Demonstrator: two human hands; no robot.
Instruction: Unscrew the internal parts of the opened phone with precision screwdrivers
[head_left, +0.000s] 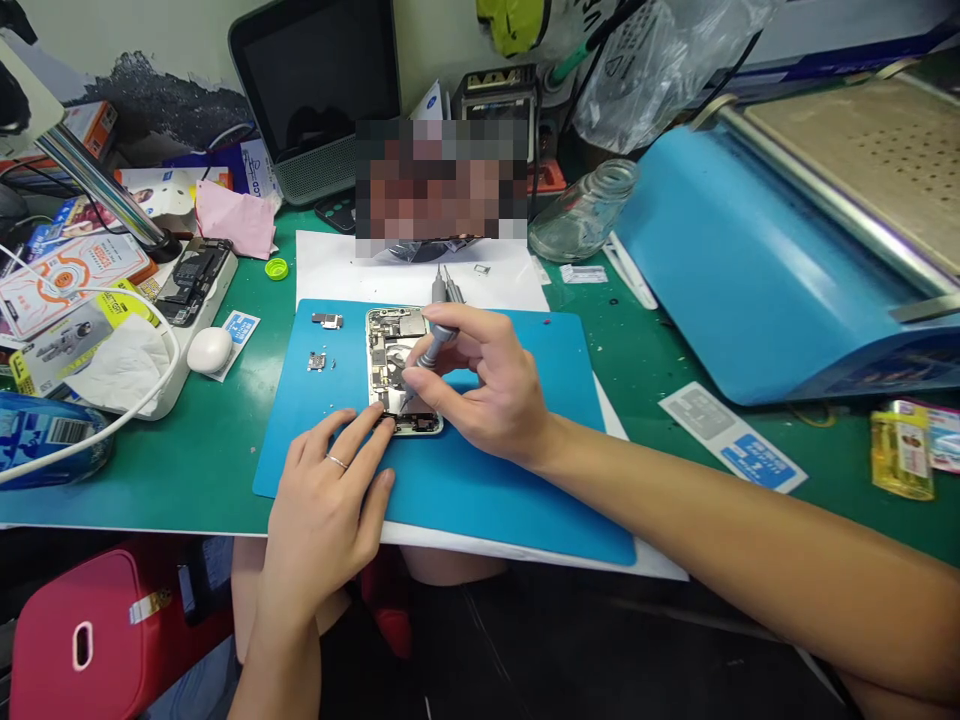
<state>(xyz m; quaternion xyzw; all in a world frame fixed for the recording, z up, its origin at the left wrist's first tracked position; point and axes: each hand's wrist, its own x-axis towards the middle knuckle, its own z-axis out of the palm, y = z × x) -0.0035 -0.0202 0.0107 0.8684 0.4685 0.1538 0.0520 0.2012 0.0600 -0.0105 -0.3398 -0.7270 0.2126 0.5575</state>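
An opened phone (384, 345) lies on a blue mat (517, 495), its circuit boards and inner parts bare. My right hand (495, 385) pinches a grey screwdriver (436, 347) between thumb and fingers, its thin tip pointing down into the lower part of the phone. Stretched-out fingertips of my left hand (330, 505), which wears a ring, rest on the phone's lower left corner. Left of the phone lie two small metal parts, an upper one (328, 321) and a lower one (316, 361), beside tiny screws (333, 364).
Behind the mat stand more slender tools (452, 287) and a pixelated patch. A glass jar (585, 210) leans near a large blue machine (690, 260) on the right. At left are a white power strip (180, 370), a white earbud case (209, 350) and a cable (161, 370).
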